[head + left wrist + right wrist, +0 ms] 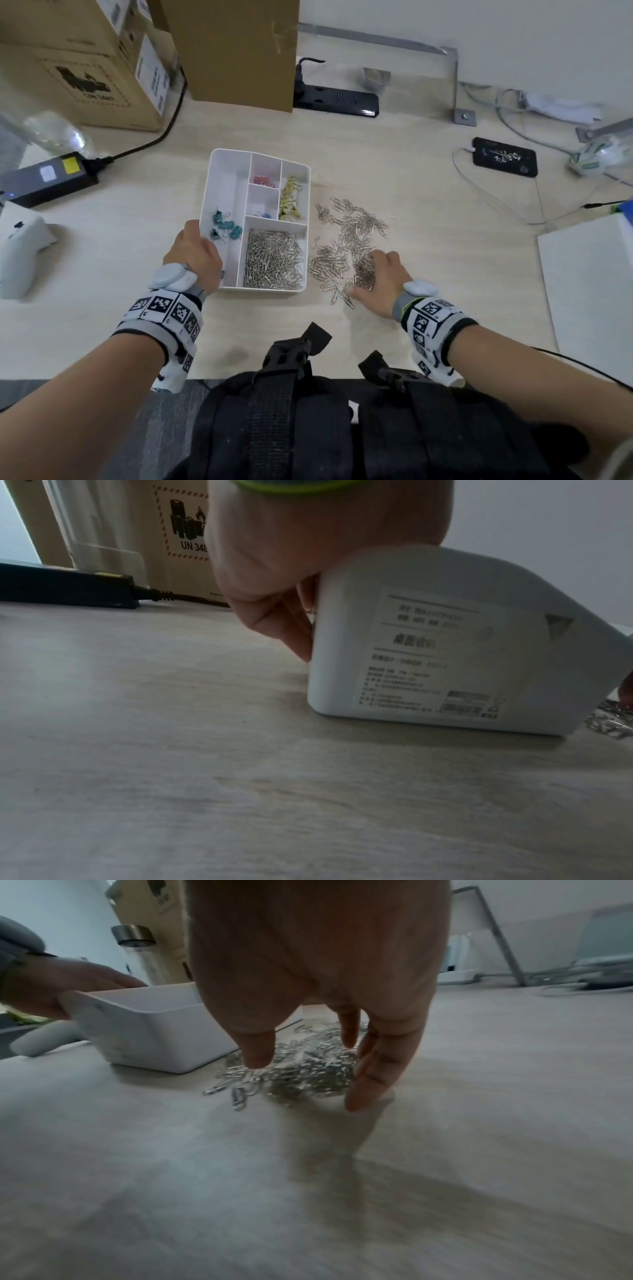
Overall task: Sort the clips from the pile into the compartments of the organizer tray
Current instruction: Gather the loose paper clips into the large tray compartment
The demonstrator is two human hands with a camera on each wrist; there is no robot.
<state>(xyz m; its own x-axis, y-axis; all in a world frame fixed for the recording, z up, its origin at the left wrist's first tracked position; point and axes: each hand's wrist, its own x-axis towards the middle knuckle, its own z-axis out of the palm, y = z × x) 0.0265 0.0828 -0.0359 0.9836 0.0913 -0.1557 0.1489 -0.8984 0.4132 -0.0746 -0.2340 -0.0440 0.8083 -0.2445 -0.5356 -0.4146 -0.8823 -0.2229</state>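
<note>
Head view: my left hand [193, 255] is gripping the near-left corner of the organizer tray [224, 164] while my right hand [380, 277], fingers spread, is raking the paper clips [352, 233] lying just right of it. Left wrist view: the tray is looking tipped, so sorted clips may be spilling between compartments. Right wrist view: loose clips are risking skidding right toward the phone [505, 157]; nothing is blocking the tray.

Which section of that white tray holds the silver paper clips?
The wide section at the tray's near right corner, beside the loose pile. It is heaped with silver paper clips; the other sections hold coloured clips: teal, pink, yellow and blue.
</note>
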